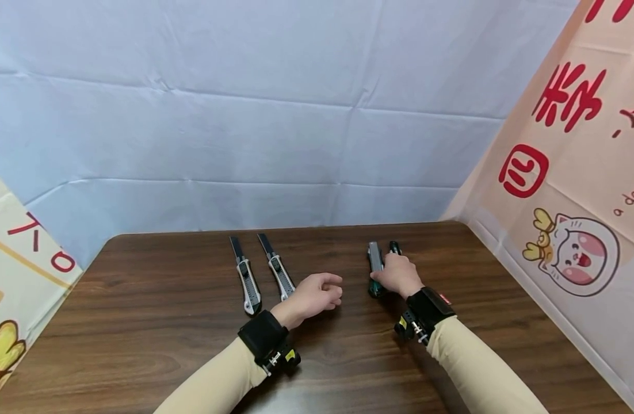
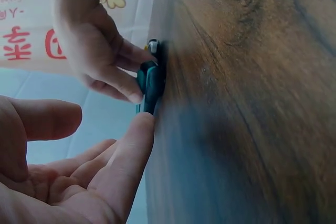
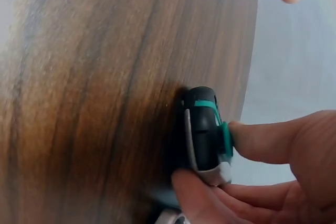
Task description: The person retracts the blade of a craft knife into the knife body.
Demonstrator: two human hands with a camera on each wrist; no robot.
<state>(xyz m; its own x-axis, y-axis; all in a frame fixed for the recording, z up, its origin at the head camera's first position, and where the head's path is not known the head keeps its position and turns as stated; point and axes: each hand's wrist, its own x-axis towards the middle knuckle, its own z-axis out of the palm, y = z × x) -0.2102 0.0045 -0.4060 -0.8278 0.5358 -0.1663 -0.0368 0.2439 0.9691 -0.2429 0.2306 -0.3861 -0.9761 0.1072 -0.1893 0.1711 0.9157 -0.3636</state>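
Observation:
My right hand point(image 1: 398, 275) pinches a black-and-green tool point(image 3: 203, 129) with a grey upper part, close over the table. In the right wrist view the thumb presses its green raised piece, with a finger along the opposite side; its exact kind is hidden by the grip. A second dark tool point(image 1: 394, 248) lies just right of it, mostly behind the hand. My left hand point(image 1: 314, 296) hovers over the table, fingers loosely bent and empty. Beside it lie two grey-and-black utility knives, the nearer knife point(image 1: 281, 273) partly covered by the hand, the other knife point(image 1: 248, 282) further left.
The dark wood table point(image 1: 156, 322) ends at a pale hanging sheet point(image 1: 275, 144) behind. Printed cloths flank it, the right cloth point(image 1: 519, 241) showing red lettering and a cartoon face. Each wrist wears a black strap with a small camera, the left strap point(image 1: 262, 333) close above the table.

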